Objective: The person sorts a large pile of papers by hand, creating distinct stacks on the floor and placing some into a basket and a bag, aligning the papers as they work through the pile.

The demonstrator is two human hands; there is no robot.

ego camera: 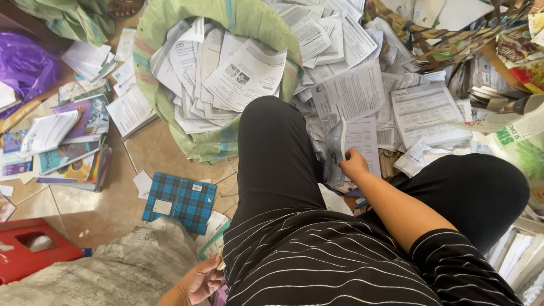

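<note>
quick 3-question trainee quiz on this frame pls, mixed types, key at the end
1. True or false: the green woven sack holds loose printed sheets.
2. What does the right hand grip? A) a blue plaid notebook B) a grey booklet C) a red crate
3. Fill in: the blue plaid notebook lies on the ____ floor.

Key: 1 true. 2 B, the grey booklet, held upright between the knees. 3 tiled. The left hand sits low by the hip; its grasp is unclear.

right hand grips booklet
</note>
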